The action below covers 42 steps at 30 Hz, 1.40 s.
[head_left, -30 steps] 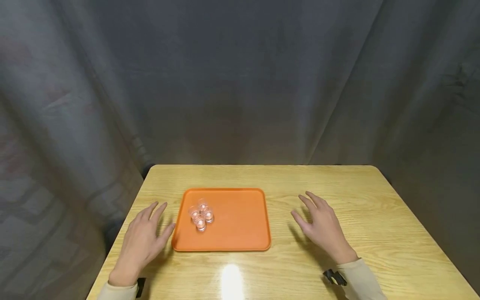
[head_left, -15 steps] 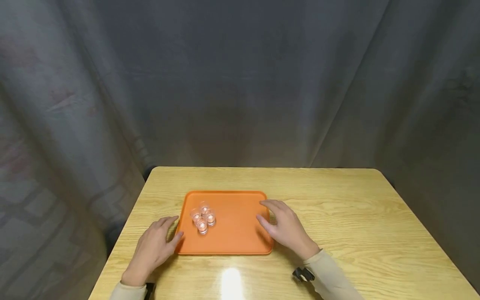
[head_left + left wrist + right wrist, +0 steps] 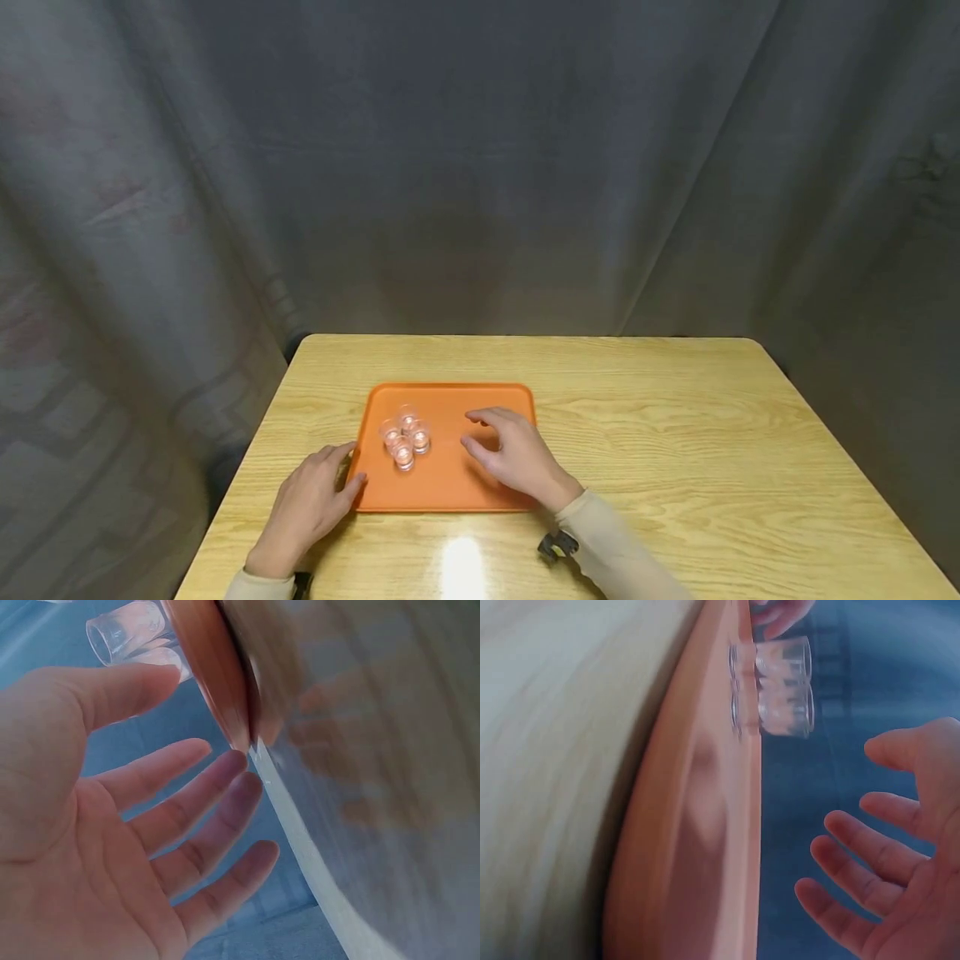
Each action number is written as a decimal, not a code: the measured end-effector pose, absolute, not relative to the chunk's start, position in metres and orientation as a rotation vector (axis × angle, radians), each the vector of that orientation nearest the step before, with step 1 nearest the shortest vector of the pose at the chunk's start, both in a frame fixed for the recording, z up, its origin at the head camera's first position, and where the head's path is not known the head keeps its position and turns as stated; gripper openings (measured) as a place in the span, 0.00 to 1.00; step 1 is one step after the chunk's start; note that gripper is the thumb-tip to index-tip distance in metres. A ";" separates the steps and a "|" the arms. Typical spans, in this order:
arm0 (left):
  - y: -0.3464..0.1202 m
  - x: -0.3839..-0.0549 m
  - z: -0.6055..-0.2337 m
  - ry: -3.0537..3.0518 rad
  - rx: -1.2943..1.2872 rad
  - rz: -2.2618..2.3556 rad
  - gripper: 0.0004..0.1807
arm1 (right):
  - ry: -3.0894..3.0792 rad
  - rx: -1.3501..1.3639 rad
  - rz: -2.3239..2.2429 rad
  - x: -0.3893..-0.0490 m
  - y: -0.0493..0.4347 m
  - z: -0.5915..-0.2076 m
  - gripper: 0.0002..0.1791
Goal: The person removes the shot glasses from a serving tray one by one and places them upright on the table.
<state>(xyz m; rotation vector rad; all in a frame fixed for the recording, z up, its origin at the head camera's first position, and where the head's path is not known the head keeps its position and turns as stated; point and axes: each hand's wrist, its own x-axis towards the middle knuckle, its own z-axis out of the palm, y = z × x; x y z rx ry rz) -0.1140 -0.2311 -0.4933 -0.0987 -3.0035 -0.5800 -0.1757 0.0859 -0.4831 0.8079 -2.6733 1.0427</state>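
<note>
Several small clear glasses (image 3: 404, 457) stand in a cluster on the left half of an orange tray (image 3: 450, 492). In the right wrist view the glasses (image 3: 787, 705) are upright with thick bases. My left hand (image 3: 303, 504) is at the tray's left edge, fingers spread and holding nothing; in the left wrist view its fingertips (image 3: 238, 761) are right by the tray's rim (image 3: 217, 675). Over the tray's right half hovers my right hand (image 3: 517, 458), thumb and fingers apart, its palm side toward the glasses. Nothing lies in its grasp, and its shadow falls on the tray.
The tray lies on a light wooden table (image 3: 645, 417), left of its middle. A grey curtain (image 3: 480, 167) hangs behind the table and along both sides. Black wrist devices (image 3: 558, 545) sit at the cuffs.
My right hand has moved left from over the bare table to above the tray. My left hand has shifted slightly right and nearer to me, up to the tray's edge. The glasses stay put.
</note>
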 end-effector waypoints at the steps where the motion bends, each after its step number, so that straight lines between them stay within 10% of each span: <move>1: -0.231 -0.114 -0.493 -3.006 -0.100 -0.574 0.28 | -2.674 0.817 1.060 -0.176 0.082 -0.484 0.23; 42: -0.230 -0.108 -0.492 -3.028 -0.134 -0.528 0.21 | -2.675 0.791 1.362 -0.192 0.018 -0.510 0.21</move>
